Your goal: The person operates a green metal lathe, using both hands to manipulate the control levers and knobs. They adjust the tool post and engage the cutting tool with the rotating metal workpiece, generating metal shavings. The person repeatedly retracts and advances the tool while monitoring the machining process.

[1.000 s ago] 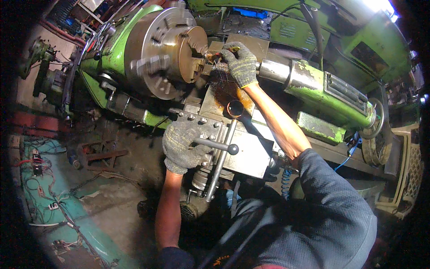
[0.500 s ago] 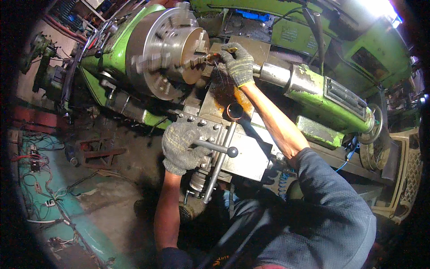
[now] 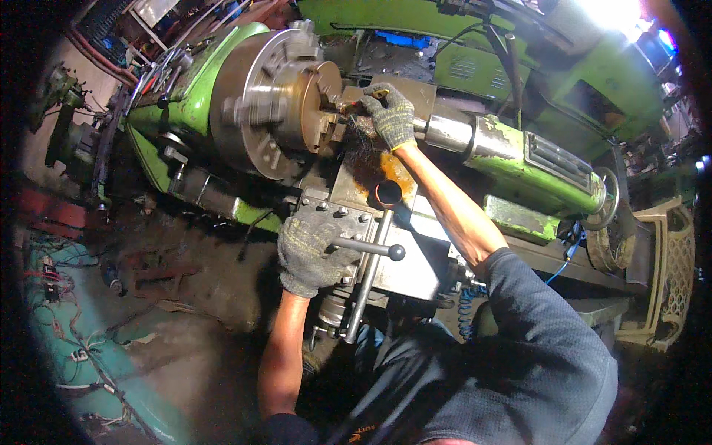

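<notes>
My right hand (image 3: 390, 117), in a grey knitted glove, is closed at the face of the spinning lathe chuck (image 3: 252, 100). A small yellowish and reddish piece shows at its fingertips; its kind is unclear. Thin bright strands (image 3: 362, 127) lie beside those fingers, close to the round workpiece (image 3: 302, 107) in the jaws. My gloved left hand (image 3: 310, 254) rests spread over the tool post (image 3: 324, 202), with its fingertips partly hidden. Beside that hand is a lever with a black ball knob (image 3: 396, 253). A long metal bar (image 3: 368, 276) crosses under the lever.
The green tailstock (image 3: 512, 148) with its handwheel (image 3: 607, 197) stands to the right. A round open-topped cup (image 3: 388, 194) sits at the bar's far end. Loose cables (image 3: 85, 348) lie on the green floor at left. A beige lattice-backed chair (image 3: 664, 274) is at far right.
The view has tilted slightly, moving the chuck down and the tailstock left in the picture. Both hands keep about the same places on the lathe, and the chuck still blurs with rotation.
</notes>
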Available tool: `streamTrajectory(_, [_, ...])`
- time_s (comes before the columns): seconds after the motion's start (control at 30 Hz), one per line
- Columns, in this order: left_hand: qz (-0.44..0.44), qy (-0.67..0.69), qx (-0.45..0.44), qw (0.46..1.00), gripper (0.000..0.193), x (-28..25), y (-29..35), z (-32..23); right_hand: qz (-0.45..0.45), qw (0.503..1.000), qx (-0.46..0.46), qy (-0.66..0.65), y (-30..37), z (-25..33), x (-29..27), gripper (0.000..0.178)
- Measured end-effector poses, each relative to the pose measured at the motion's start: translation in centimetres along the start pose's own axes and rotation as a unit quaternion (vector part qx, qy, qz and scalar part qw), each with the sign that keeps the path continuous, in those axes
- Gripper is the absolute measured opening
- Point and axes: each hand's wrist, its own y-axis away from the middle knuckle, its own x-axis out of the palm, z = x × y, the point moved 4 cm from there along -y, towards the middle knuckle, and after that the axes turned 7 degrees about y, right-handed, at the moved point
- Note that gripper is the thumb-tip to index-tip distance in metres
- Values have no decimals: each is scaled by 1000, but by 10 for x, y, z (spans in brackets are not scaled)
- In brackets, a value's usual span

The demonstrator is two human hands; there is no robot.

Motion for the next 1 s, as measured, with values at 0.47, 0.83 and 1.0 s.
streamTrajectory(0.47, [-9, -22, 20, 1000, 41, 2, 12, 8, -126, 983, 132, 9, 16, 24, -50, 19])
streamTrajectory(0.83, [-1, -7, 8, 1000, 39, 0, 14, 9, -175, 968, -10, 180, 39, 32, -51, 20])
streamTrajectory(1.0, [1, -12, 10, 1000, 36, -3, 11, 8, -170, 978, 30, 117, 83, 56, -101, 19])
